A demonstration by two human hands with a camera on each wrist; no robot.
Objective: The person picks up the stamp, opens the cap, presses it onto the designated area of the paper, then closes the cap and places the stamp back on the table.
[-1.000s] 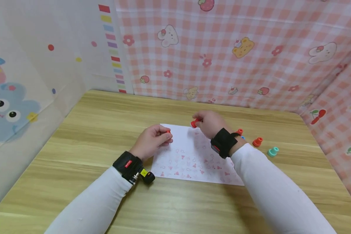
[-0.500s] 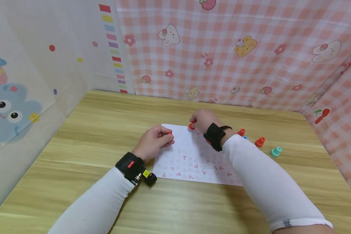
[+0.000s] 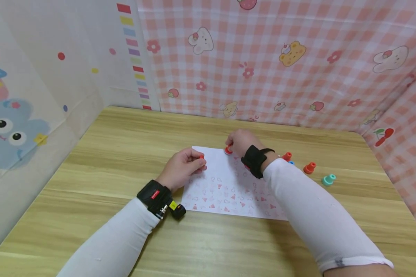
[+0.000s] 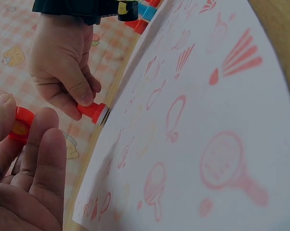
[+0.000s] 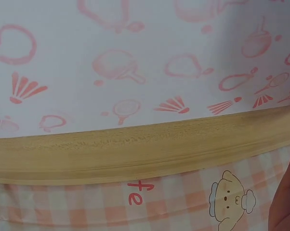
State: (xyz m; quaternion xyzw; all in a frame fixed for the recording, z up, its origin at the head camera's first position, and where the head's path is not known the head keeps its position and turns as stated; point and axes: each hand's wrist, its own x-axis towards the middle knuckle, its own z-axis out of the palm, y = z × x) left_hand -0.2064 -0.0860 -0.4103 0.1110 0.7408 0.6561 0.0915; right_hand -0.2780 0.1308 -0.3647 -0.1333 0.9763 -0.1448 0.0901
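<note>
My right hand (image 3: 243,141) pinches a red stamp (image 4: 93,111) by its handle, low over the far edge of a white sheet of paper (image 3: 213,165). In the left wrist view the stamp's pale base looks to be at the paper; I cannot tell if it touches. Between the thumb and fingers of my left hand (image 3: 183,167) is a small red cap (image 4: 22,124), hollow with an orange inside, held above the sheet's left side. Pink and red prints of shuttlecocks (image 5: 27,89) and rackets (image 4: 222,161) cover much of the paper.
To the right of the sheet stand a teal stamp (image 3: 328,179), an orange-red stamp (image 3: 310,167) and another red one (image 3: 287,156), with something blue partly hidden by the right arm. A checked cloth (image 3: 249,57) hangs behind the wooden table (image 3: 208,242).
My right hand has lowered the red stamp and shifted it slightly left to the sheet's far edge. The left hand keeps hold of the cap in nearly the same place.
</note>
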